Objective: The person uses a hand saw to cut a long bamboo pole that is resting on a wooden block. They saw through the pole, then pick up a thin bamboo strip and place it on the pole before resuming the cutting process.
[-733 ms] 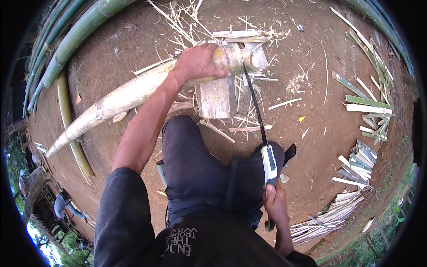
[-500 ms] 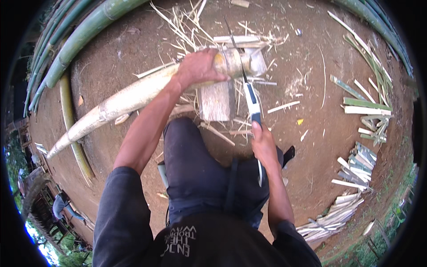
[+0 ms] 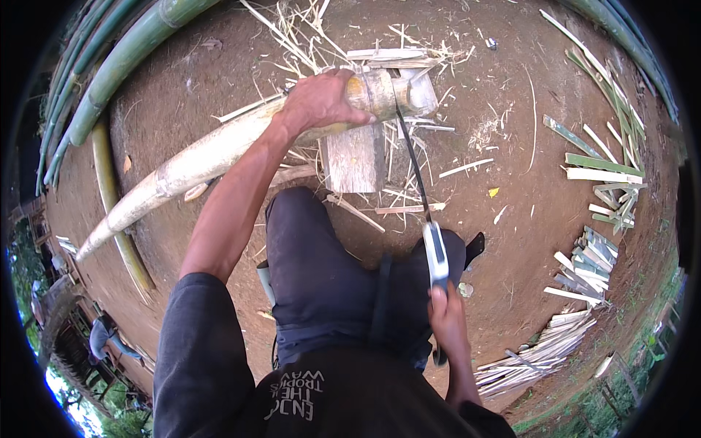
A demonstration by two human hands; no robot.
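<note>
A thick, pale bamboo pole (image 3: 197, 155) slants from the lower left up to the middle, its near end resting over a wooden block (image 3: 353, 162). My left hand (image 3: 321, 101) is closed over the pole close to that end, pressing it from above. In my right hand (image 3: 447, 315) is the grip of a handsaw (image 3: 436, 252) with a white and dark blue handle. Its thin dark blade runs up to the pole, and the blade's tip end lies in or against it, just right of a node. The blade partly hides the cut itself.
Split bamboo strips (image 3: 537, 361) lie in piles along the right side. Green bamboo poles (image 3: 117, 69) lie at the upper left, with a thinner yellowish pole (image 3: 109, 182) beneath the pale one. Shavings (image 3: 299, 36) litter the dirt around the block. A person (image 3: 106, 339) bends at the far left.
My right hand has drawn the saw back toward my body, so more blade shows between the pole and the handle. My left hand keeps its hold on the pole.
</note>
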